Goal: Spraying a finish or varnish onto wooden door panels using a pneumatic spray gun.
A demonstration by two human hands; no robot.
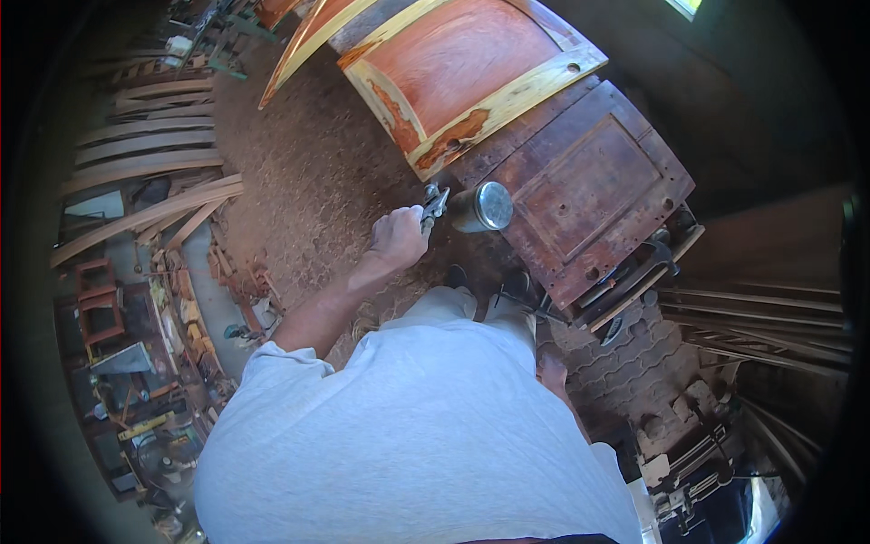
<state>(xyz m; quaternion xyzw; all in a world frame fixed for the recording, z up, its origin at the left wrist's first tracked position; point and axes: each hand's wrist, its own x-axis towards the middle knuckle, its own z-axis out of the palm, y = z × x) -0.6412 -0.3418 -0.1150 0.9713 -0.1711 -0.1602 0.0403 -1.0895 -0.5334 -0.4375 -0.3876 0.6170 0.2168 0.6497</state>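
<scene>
Mid-frame, the left hand (pixel 397 238) is wrapped tight around the handle of a spray gun (pixel 436 205), fingers closed on the grip. The gun's metal cup (pixel 483 207) hangs just right of the hand, its shiny lid turned toward the camera, right at the near edge of the dark panel (pixel 591 192).

The right hand (pixel 551 369) sits low, right of centre, tucked beside the light shirt (pixel 426 426); only a sliver shows, so I cannot tell whether those fingers are open or closed, or whether they hold anything.

How far along does it look? In the upper middle of the frame, the red panel (pixel 462 63) with its pale yellow border glows rich and even, which reads to me like a surface already coated. The dark panel below it, right of centre, looks dull and dry by comparison, so that one seems not yet done. The gun points at the seam where the two meet, and no mist shows at the nozzle. My read: roughly midway, one piece finished, one waiting.

Sawdust floor (pixel 308 172) spreads to the upper left, curved wooden slats (pixel 145 150) are stacked at the far left, and a clamp (pixel 625 281) lies off the dark panel's lower corner.
</scene>
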